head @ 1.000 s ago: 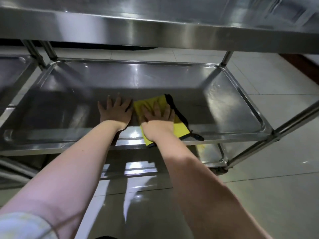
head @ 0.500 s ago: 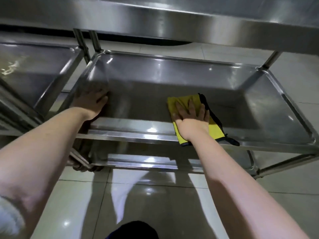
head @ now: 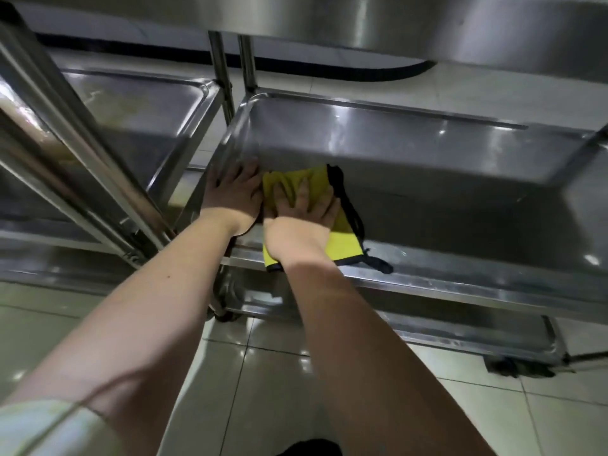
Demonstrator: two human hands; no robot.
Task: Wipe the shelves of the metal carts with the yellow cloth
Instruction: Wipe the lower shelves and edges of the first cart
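Observation:
A yellow cloth with a black border lies on the middle shelf of a steel cart, near the shelf's front left corner. My right hand presses flat on the cloth with its fingers spread. My left hand rests flat on the shelf just left of the cloth, against the shelf's left wall. The cloth's near end hangs over the front rim, and a black strap trails from it.
A second steel cart's shelf stands at the left, with slanted steel posts in front of it. The upper shelf overhangs above. A lower shelf and a caster sit above the tiled floor.
My right hand has slid the cloth left toward the shelf's left wall. My left hand now lies right beside the cloth. The view has shifted left and down.

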